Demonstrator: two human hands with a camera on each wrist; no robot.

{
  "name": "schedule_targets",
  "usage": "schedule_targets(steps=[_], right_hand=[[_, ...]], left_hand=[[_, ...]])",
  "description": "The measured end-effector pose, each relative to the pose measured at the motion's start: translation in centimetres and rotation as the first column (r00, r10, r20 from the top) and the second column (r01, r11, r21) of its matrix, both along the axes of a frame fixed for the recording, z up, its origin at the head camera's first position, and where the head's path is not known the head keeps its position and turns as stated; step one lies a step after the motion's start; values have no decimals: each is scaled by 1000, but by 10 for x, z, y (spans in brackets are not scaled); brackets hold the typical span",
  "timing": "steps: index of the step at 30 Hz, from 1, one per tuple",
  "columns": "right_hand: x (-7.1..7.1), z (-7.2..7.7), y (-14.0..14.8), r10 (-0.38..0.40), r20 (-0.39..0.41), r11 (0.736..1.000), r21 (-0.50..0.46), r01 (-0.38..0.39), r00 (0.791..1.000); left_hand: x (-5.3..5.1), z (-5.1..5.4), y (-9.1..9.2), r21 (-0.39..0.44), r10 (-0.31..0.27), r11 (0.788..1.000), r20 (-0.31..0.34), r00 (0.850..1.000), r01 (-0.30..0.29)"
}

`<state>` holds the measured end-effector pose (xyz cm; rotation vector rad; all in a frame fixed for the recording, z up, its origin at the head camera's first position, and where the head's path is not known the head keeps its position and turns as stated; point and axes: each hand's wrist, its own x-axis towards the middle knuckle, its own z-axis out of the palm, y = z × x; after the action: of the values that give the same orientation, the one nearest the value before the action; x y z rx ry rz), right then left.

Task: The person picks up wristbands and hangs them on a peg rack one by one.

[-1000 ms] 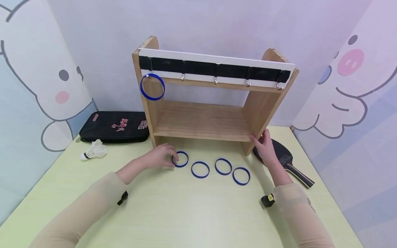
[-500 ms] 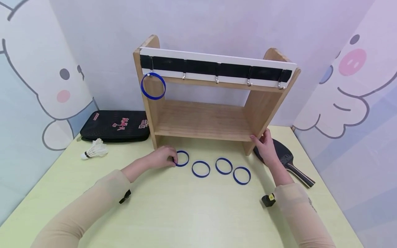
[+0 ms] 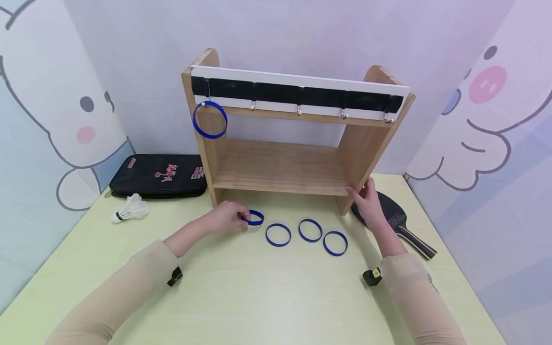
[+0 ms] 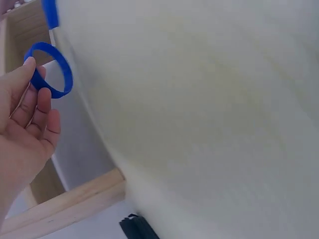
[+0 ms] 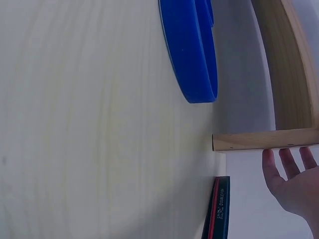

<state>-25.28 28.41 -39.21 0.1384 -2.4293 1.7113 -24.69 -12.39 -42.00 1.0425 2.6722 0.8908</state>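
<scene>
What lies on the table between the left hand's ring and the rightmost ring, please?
Two blue rings lie between them, shown in the head view.

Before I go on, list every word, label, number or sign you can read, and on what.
"DOUBLE" on the paddle, right wrist view; the next word looks like "FISH", smaller print on it unreadable.
Black case: reddish characters and lettering, too blurred to read.
Right sleeve: dark marks, too small to make out.

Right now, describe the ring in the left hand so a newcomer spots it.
Find the wooden shelf. By its left foot, the left hand pinches a blue ring. It alone is held: three similar rings lie on the table, another hangs higher up.
</scene>
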Motion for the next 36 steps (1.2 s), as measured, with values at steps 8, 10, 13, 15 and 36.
schedule_targets(steps=[8,10,13,15,36], right_hand=[[-12,-14,9,-2,7,1000,0,2,1000],[-15,-19,12,-4,10,1000,10,4,1000],[-17,-22,13,-3,5,1000,20,3,1000],[-17,-23,14,0,1,1000,19,0,1000],[-17,-22,15,0,-4,1000,30,0,1000]], left_hand=[[11,20,4,97,38,995,-42,998,-33],[14,26,5,109,47,993,-48,998,-42],[19,34,6,115,66,992,-50,997,-60],[22,41,6,117,82,990,-48,995,-76],[47,121,13,386,202,913,-149,968,-131]])
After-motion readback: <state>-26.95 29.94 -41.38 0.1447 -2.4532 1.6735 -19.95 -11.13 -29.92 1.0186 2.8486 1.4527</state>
